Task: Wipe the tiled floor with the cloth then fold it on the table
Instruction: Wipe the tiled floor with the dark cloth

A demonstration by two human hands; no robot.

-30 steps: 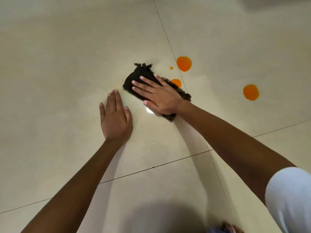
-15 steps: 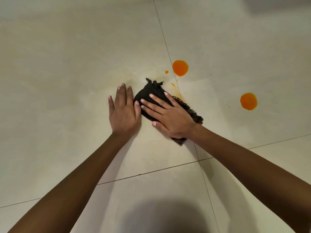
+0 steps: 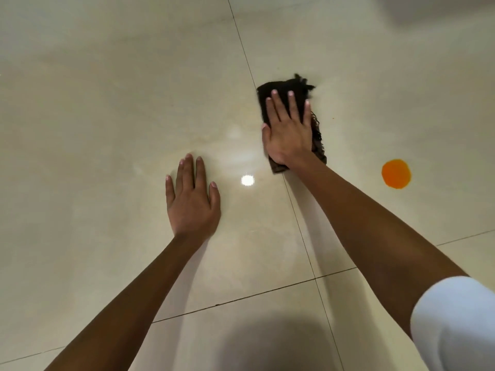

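Glossy cream tiles fill the view, the floor (image 3: 107, 108) crossed by thin dark grout lines (image 3: 300, 226) that meet below the right forearm. The cloth (image 3: 278, 88) — dark, almost black, bunched into a rough oblong with a frayed fringe along its right edge — lies on the floor straddling the long grout line that runs away from the camera. Its far end is blurred. The right hand (image 3: 290, 129) lies flat on top of it, palm down, fingers stretched forward and slightly spread, not curled around the fabric; it presses the cloth to the tile rather than gripping it. Cloth shows beyond the fingertips, along the right side of the hand and just below the wrist.

The left hand (image 3: 191, 202) rests palm down on bare tile, nearer the camera and to the left, well apart from the cloth, fingers extended and close together, holding nothing. Between the two hands sits a small bright glare spot (image 3: 247, 180) from an overhead light, with a softer sheen around it.

To the right of the right forearm, apart from the cloth, lies a round orange spill (image 3: 396, 174). A white sleeve (image 3: 455, 325) covers the right upper arm at the lower right corner — and a dark shadow (image 3: 270, 346) falls on the tiles at the bottom edge.
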